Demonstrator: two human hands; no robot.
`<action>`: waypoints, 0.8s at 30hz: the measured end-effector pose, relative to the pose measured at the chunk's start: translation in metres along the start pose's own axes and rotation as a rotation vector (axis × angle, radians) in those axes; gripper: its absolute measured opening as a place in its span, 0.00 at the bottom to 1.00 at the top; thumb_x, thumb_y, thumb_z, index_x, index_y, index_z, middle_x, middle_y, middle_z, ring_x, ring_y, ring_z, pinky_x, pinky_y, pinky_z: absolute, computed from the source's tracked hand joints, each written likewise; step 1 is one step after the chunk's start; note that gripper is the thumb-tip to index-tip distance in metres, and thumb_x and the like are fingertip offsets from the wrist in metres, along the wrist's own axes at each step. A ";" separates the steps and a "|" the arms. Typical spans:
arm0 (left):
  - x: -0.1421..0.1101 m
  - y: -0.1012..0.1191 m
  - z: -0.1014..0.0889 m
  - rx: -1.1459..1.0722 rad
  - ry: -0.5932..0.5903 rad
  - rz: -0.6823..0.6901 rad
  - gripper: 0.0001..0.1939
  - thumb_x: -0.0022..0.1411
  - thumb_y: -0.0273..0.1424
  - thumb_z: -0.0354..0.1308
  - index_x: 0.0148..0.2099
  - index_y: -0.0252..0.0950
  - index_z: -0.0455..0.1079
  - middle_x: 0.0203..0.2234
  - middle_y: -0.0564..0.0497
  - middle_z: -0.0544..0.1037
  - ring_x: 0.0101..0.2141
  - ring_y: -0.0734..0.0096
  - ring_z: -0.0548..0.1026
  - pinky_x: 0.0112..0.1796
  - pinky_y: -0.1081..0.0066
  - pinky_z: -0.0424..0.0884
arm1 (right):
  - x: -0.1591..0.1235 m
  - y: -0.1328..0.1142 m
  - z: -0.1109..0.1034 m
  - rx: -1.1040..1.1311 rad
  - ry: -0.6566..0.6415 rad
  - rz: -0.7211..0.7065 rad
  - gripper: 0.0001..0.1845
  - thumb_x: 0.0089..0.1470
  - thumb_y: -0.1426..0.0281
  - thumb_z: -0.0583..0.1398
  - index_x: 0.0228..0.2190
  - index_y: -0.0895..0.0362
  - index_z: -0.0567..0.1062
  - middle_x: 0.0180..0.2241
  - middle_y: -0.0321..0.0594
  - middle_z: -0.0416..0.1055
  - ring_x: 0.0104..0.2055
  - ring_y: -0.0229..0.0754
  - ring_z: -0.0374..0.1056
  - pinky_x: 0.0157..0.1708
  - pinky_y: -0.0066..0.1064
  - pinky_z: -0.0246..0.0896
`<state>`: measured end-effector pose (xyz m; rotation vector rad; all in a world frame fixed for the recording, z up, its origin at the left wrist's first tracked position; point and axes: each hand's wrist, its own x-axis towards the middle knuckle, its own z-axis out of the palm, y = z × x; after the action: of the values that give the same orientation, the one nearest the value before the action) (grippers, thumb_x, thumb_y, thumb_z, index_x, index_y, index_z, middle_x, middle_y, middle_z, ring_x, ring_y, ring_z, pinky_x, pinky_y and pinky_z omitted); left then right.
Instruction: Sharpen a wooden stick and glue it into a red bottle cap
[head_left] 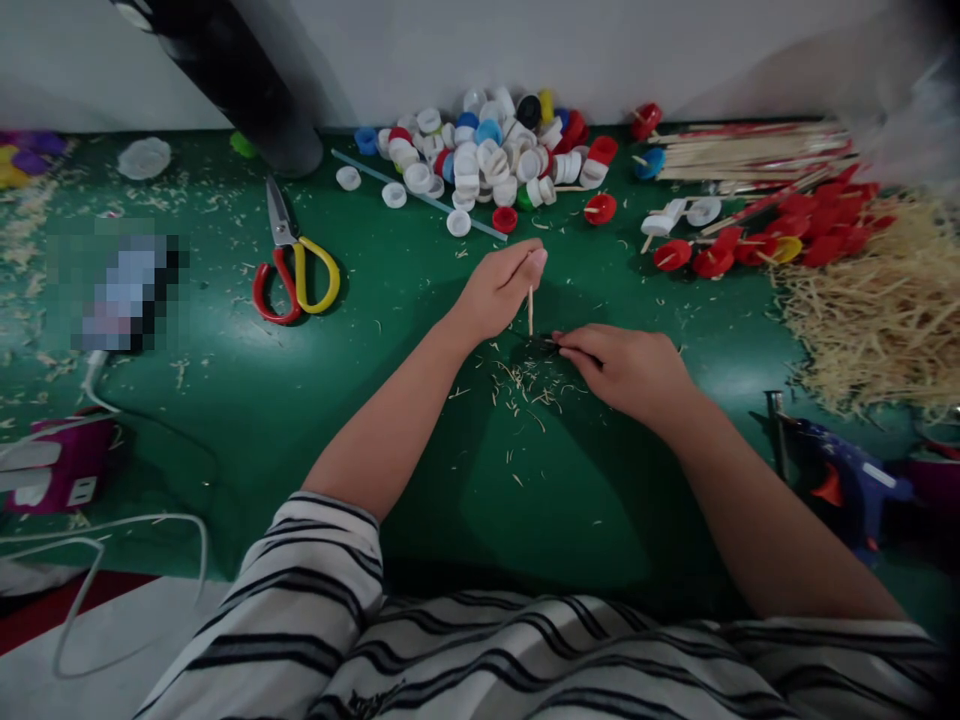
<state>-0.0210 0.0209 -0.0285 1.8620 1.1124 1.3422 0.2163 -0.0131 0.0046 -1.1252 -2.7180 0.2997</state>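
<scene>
My left hand [496,288] is closed around a short wooden stick [531,314], whose pale end points down toward the table. Just below and to the right, my right hand [626,368] pinches a small dark knife [543,343], its blade at the lower end of the stick. Whether blade and wood touch I cannot tell. Thin wood shavings [529,385] lie scattered on the green table [525,530] beneath both hands.
Bottle caps [491,160] are heaped at the back. Scissors [289,265] lie left, near a blurred phone [127,290] and a purple power strip [71,465]. Red caps on sticks [825,225], a straw-like shavings pile [885,300] and a blue glue gun [855,460] are right.
</scene>
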 end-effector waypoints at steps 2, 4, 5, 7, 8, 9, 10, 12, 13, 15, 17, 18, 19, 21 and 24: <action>0.000 0.001 0.000 -0.006 -0.008 0.003 0.31 0.77 0.59 0.40 0.31 0.42 0.55 0.23 0.54 0.64 0.25 0.70 0.65 0.30 0.66 0.63 | 0.003 0.001 0.003 -0.001 0.062 -0.006 0.20 0.74 0.62 0.54 0.53 0.48 0.85 0.49 0.39 0.86 0.44 0.46 0.80 0.29 0.34 0.58; 0.000 0.001 -0.001 -0.010 -0.017 0.006 0.30 0.77 0.59 0.40 0.31 0.42 0.56 0.23 0.54 0.65 0.25 0.70 0.65 0.30 0.66 0.64 | 0.007 0.001 0.006 -0.012 0.106 -0.004 0.21 0.74 0.61 0.53 0.54 0.48 0.85 0.48 0.40 0.86 0.43 0.46 0.80 0.29 0.34 0.58; 0.000 0.002 -0.001 -0.011 -0.020 0.006 0.30 0.77 0.58 0.40 0.31 0.42 0.57 0.23 0.54 0.66 0.26 0.70 0.66 0.31 0.66 0.64 | 0.008 0.001 0.007 -0.013 0.117 -0.001 0.22 0.74 0.60 0.53 0.54 0.48 0.84 0.48 0.40 0.86 0.43 0.46 0.80 0.29 0.33 0.59; -0.001 0.002 -0.001 -0.009 -0.022 0.006 0.30 0.78 0.57 0.40 0.31 0.42 0.58 0.23 0.54 0.67 0.26 0.70 0.67 0.31 0.66 0.65 | 0.011 0.001 0.008 0.013 0.116 0.002 0.21 0.74 0.61 0.54 0.54 0.49 0.84 0.48 0.41 0.86 0.44 0.46 0.80 0.31 0.33 0.62; -0.001 0.003 -0.001 -0.007 -0.021 0.004 0.30 0.78 0.57 0.40 0.31 0.41 0.58 0.23 0.54 0.68 0.26 0.70 0.67 0.31 0.66 0.65 | 0.012 0.001 0.008 0.037 0.104 0.001 0.20 0.74 0.61 0.54 0.54 0.48 0.84 0.49 0.41 0.85 0.45 0.46 0.80 0.32 0.34 0.64; -0.001 0.003 -0.001 -0.006 -0.019 0.001 0.30 0.78 0.57 0.40 0.31 0.41 0.58 0.23 0.53 0.68 0.26 0.70 0.68 0.32 0.66 0.66 | 0.013 0.002 0.008 0.063 0.090 0.000 0.20 0.74 0.62 0.54 0.54 0.48 0.84 0.50 0.40 0.85 0.46 0.47 0.80 0.34 0.34 0.66; -0.001 0.003 -0.002 -0.005 -0.019 -0.002 0.30 0.78 0.58 0.40 0.31 0.41 0.58 0.23 0.53 0.68 0.26 0.70 0.68 0.32 0.66 0.66 | 0.013 0.002 0.008 0.089 0.074 -0.002 0.19 0.74 0.63 0.55 0.53 0.49 0.84 0.51 0.40 0.85 0.47 0.47 0.80 0.35 0.35 0.67; -0.001 0.003 -0.002 -0.003 -0.020 -0.006 0.30 0.78 0.58 0.40 0.31 0.42 0.57 0.23 0.54 0.68 0.26 0.70 0.68 0.32 0.66 0.66 | 0.012 0.003 0.006 0.118 0.050 -0.005 0.18 0.73 0.64 0.55 0.51 0.49 0.84 0.53 0.39 0.85 0.48 0.47 0.81 0.36 0.36 0.68; -0.001 0.003 -0.002 -0.001 -0.021 -0.006 0.30 0.78 0.58 0.40 0.31 0.42 0.58 0.23 0.54 0.67 0.26 0.70 0.68 0.31 0.66 0.65 | 0.012 0.003 0.006 0.120 0.043 -0.004 0.18 0.73 0.64 0.55 0.50 0.49 0.84 0.53 0.38 0.84 0.48 0.48 0.81 0.35 0.36 0.68; 0.000 0.003 -0.002 0.003 -0.021 0.000 0.30 0.78 0.57 0.40 0.31 0.42 0.58 0.23 0.54 0.67 0.26 0.70 0.67 0.31 0.66 0.65 | 0.010 0.003 0.005 0.105 0.035 0.000 0.17 0.73 0.64 0.55 0.50 0.49 0.84 0.53 0.37 0.84 0.48 0.47 0.81 0.33 0.35 0.66; 0.000 0.003 -0.002 0.004 -0.021 0.008 0.29 0.78 0.56 0.40 0.31 0.42 0.58 0.23 0.54 0.67 0.26 0.70 0.67 0.31 0.66 0.65 | 0.007 0.001 0.003 0.060 0.007 -0.004 0.17 0.73 0.64 0.55 0.49 0.49 0.84 0.52 0.36 0.85 0.45 0.47 0.80 0.30 0.35 0.61; 0.000 0.003 -0.002 0.002 -0.022 0.009 0.29 0.78 0.56 0.40 0.31 0.42 0.58 0.23 0.54 0.67 0.25 0.70 0.67 0.31 0.66 0.65 | 0.006 0.000 0.003 0.027 -0.011 -0.007 0.17 0.73 0.64 0.55 0.49 0.48 0.84 0.51 0.36 0.85 0.43 0.46 0.80 0.28 0.34 0.58; 0.000 0.003 -0.002 0.000 -0.023 0.009 0.29 0.78 0.56 0.40 0.31 0.42 0.58 0.23 0.54 0.67 0.25 0.70 0.67 0.31 0.66 0.65 | 0.004 -0.002 0.002 -0.008 -0.026 -0.009 0.17 0.72 0.64 0.55 0.49 0.48 0.84 0.49 0.36 0.85 0.41 0.46 0.79 0.26 0.35 0.55; 0.000 0.002 -0.001 -0.006 -0.023 0.006 0.29 0.78 0.57 0.40 0.31 0.42 0.58 0.23 0.54 0.67 0.25 0.70 0.67 0.31 0.65 0.64 | 0.001 -0.004 0.001 -0.067 -0.038 -0.011 0.18 0.72 0.63 0.55 0.49 0.48 0.84 0.47 0.35 0.86 0.37 0.45 0.78 0.25 0.35 0.50; 0.000 0.001 -0.001 -0.015 -0.020 0.005 0.29 0.78 0.57 0.40 0.31 0.42 0.57 0.23 0.54 0.67 0.25 0.70 0.67 0.31 0.65 0.64 | 0.000 -0.004 0.002 -0.070 -0.013 -0.021 0.18 0.73 0.63 0.55 0.49 0.49 0.85 0.48 0.36 0.86 0.38 0.44 0.78 0.25 0.35 0.49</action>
<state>-0.0214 0.0199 -0.0272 1.8647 1.0849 1.3288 0.2131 -0.0161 0.0037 -1.1155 -2.7703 0.2110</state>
